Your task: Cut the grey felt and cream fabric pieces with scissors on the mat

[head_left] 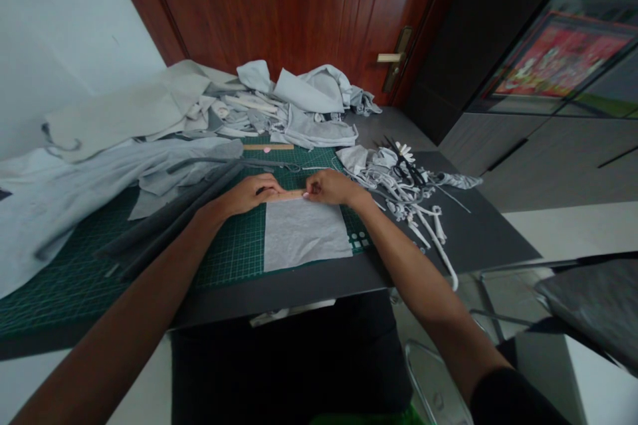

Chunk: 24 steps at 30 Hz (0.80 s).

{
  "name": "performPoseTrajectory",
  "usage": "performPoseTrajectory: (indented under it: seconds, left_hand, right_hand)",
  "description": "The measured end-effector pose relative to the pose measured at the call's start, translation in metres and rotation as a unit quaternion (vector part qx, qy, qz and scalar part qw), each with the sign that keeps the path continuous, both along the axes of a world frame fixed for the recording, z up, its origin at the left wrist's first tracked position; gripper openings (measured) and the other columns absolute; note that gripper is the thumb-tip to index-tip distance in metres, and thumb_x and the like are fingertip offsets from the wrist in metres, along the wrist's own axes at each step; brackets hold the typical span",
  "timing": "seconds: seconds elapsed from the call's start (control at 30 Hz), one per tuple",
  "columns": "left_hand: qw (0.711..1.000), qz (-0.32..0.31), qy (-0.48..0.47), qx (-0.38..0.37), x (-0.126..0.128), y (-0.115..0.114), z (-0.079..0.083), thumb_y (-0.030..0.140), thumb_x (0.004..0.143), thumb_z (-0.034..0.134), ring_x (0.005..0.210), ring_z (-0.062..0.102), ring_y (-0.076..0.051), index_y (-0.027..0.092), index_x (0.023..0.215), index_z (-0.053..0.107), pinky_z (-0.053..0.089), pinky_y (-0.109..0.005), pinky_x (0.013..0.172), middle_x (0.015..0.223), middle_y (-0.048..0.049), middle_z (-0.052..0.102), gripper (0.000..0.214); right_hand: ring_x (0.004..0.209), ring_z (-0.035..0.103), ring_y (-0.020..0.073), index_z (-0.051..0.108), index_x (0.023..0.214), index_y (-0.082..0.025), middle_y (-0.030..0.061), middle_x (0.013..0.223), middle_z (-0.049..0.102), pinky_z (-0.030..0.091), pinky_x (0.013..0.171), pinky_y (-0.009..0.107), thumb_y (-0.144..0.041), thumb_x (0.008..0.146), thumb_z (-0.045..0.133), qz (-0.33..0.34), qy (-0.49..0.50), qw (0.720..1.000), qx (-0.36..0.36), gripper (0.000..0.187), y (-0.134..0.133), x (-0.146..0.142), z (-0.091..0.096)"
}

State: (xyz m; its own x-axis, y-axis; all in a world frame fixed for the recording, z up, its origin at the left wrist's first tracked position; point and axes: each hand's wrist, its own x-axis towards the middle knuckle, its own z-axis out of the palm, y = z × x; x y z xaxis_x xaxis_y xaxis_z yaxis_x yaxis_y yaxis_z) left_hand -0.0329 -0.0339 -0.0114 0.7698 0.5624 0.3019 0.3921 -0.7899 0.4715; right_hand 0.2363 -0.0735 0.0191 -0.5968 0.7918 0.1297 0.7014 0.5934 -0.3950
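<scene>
A piece of light grey fabric lies flat on the green cutting mat, close to the table's front edge. Along its far edge rests a short wooden ruler. My left hand is closed at the ruler's left end, thumb and fingers pressed on it. At the ruler's right end, my right hand is curled, with its fingertips pinched together at the fabric's edge. Whatever may be between those fingertips is too small to make out.
Heaped fabric scraps lie along the back by the wooden door. Grey cloth covers the left side. Another wooden ruler lies behind my hands. Black scissors sit on tangled fabric strips at right.
</scene>
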Motion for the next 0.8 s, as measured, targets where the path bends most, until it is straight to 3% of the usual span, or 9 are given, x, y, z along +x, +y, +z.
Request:
performPoseTrajectory:
  seconds: [0.17,0.27,0.4,0.47,0.6,0.8]
  left_hand:
    - [1.000,-0.012,-0.008,0.007,-0.003,0.003,-0.004,0.032,0.099,0.049,0.089,0.063,-0.017,0.017,0.101,0.074,0.047,-0.027,0.082,0.095,-0.0059,0.068,0.030]
    - [1.000,-0.013,-0.007,0.008,-0.003,0.004,-0.005,0.032,0.099,0.048,0.088,0.063,-0.017,0.017,0.102,0.074,0.047,-0.027,0.081,0.095,-0.0054,0.067,0.029]
    - [1.000,-0.015,-0.014,0.008,-0.001,0.003,-0.004,0.033,0.098,0.049,0.085,0.062,-0.017,0.017,0.098,0.073,0.046,-0.026,0.078,0.091,-0.0049,0.066,0.029]
    - [1.000,-0.012,-0.018,0.006,0.000,0.001,-0.002,0.034,0.098,0.049,0.083,0.061,-0.017,0.016,0.091,0.071,0.045,-0.026,0.076,0.088,-0.0047,0.064,0.029]
    - [1.000,0.005,-0.024,-0.001,0.000,-0.003,-0.001,0.033,0.094,0.051,0.078,0.058,-0.017,0.016,0.078,0.063,0.044,-0.026,0.072,0.079,-0.0028,0.061,0.026]
    - [0.999,0.013,-0.045,-0.015,-0.002,-0.003,-0.005,0.024,0.089,0.052,0.080,0.059,-0.017,0.016,0.077,0.061,0.043,-0.026,0.073,0.081,-0.0030,0.063,0.016]
  right_hand:
    - [0.063,0.053,0.0112,0.070,0.073,-0.015,0.0008,0.068,0.063,0.031,0.060,0.024,-0.023,0.080,0.070,-0.005,0.001,1.000,-0.012,0.010,0.002,0.023,0.004]
    - [0.062,0.051,0.0097,0.068,0.076,-0.015,-0.0016,0.066,0.060,0.031,0.059,0.022,-0.027,0.084,0.067,0.005,0.025,1.000,-0.015,0.014,-0.001,0.021,0.005]
    - [0.057,0.045,0.0079,0.066,0.076,-0.015,-0.0043,0.063,0.055,0.030,0.058,0.021,-0.035,0.088,0.061,0.029,0.183,0.983,0.015,0.024,-0.006,-0.008,0.000]
    - [0.057,0.045,0.0078,0.066,0.076,-0.015,-0.0044,0.063,0.055,0.030,0.058,0.021,-0.035,0.088,0.061,0.034,0.213,0.976,0.015,0.024,-0.006,-0.028,-0.006]
    - [0.058,0.047,0.0079,0.068,0.080,-0.016,-0.0042,0.064,0.058,0.029,0.058,0.021,-0.031,0.088,0.062,0.023,0.167,0.986,0.011,0.018,-0.008,-0.057,-0.016]
    - [0.062,0.051,0.0088,0.070,0.082,-0.018,-0.0023,0.070,0.063,0.030,0.060,0.022,-0.031,0.088,0.064,-0.007,0.126,0.992,0.020,0.016,-0.010,-0.070,-0.022]
